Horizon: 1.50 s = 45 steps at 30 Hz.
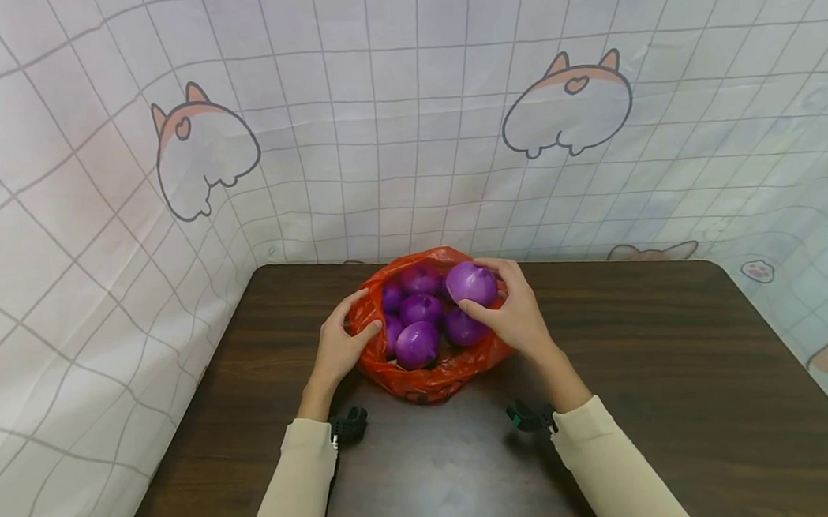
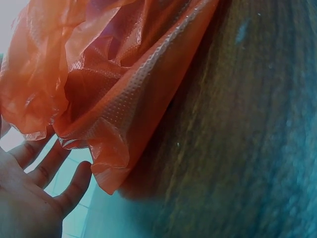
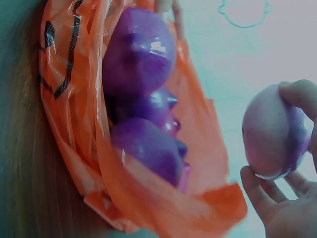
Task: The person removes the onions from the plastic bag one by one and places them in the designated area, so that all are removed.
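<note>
A red plastic bag (image 1: 422,384) stands with its mouth spread wide, several shiny purple onions (image 1: 420,309) inside. My right hand (image 1: 520,311) grips one purple onion (image 1: 470,283) between thumb and fingers, above the bag's right side. In the right wrist view this held onion (image 3: 272,131) is apart from the bag. At the bag's left rim, my left hand (image 1: 340,338) holds the plastic, thumb over the edge and fingers on the outer side. The left wrist view shows left fingers (image 2: 74,186) behind the crumpled bag (image 2: 129,99).
The bag rests on a dark wood-grain table (image 1: 642,387), near its far edge. A white grid-patterned cloth (image 1: 420,131) with cartoon animals hangs behind the table and at both sides. Black wrist devices (image 1: 530,416) sit by the cuffs of the cream sleeves (image 1: 614,460).
</note>
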Available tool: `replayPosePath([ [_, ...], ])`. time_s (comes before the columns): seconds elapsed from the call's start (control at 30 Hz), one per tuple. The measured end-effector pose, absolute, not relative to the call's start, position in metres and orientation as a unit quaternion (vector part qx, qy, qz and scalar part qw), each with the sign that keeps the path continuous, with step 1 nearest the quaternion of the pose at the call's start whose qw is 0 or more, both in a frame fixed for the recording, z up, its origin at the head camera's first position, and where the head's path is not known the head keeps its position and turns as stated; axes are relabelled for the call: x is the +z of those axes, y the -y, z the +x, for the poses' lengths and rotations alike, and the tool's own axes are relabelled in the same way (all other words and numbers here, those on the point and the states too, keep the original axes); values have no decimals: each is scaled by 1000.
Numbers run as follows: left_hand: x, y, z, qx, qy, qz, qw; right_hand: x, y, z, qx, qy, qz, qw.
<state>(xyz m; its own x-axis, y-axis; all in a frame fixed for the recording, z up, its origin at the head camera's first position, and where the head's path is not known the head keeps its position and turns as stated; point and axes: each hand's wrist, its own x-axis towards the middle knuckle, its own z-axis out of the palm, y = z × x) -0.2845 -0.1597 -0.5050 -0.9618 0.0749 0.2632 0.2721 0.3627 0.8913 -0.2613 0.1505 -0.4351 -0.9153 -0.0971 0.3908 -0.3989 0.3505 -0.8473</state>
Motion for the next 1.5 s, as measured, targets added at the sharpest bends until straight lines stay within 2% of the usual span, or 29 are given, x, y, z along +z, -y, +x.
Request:
replayPosePath([
  [0.23,-503,159,-285,-557,818,-110,86,-429,-174,-244,578,788,133,167],
  [0.47,-503,160,-285,-561,818,-102,77,-400,-186,-222,572,791,102,192],
  [0.67,-503,159,-285,-558,820,-101,79,-402,-199,-226,570,790,53,217],
  [1.17,-503,160,-284,-559,818,-105,81,-461,-236,-262,523,822,6,227],
  [1.5,-504,160,-283,-562,817,-104,81,-487,-252,-269,500,845,-27,187],
])
